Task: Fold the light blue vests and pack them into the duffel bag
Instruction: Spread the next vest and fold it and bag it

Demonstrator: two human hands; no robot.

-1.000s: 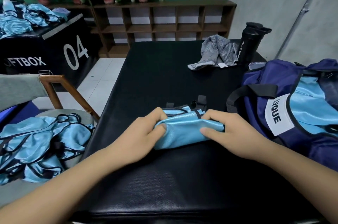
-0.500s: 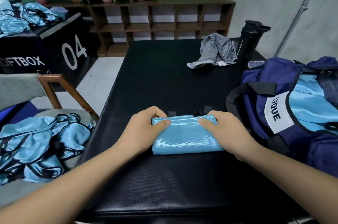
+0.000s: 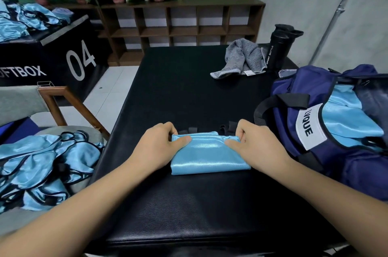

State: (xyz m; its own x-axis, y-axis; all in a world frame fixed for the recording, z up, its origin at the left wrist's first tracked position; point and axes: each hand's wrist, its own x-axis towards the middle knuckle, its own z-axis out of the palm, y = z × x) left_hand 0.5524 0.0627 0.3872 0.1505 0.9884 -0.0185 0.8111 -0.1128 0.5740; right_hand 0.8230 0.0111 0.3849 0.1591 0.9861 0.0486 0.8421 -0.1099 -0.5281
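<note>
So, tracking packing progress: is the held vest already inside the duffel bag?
No, the folded vest lies on the table beside the duffel bag, pinched by left hand and right hand.

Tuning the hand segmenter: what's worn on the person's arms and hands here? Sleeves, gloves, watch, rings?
Nothing worn that shows. The left hand and right hand are bare, with no gloves and no rings visible. The left forearm and right forearm are bare to the frame's edge: no sleeves, watch or bands.
</note>
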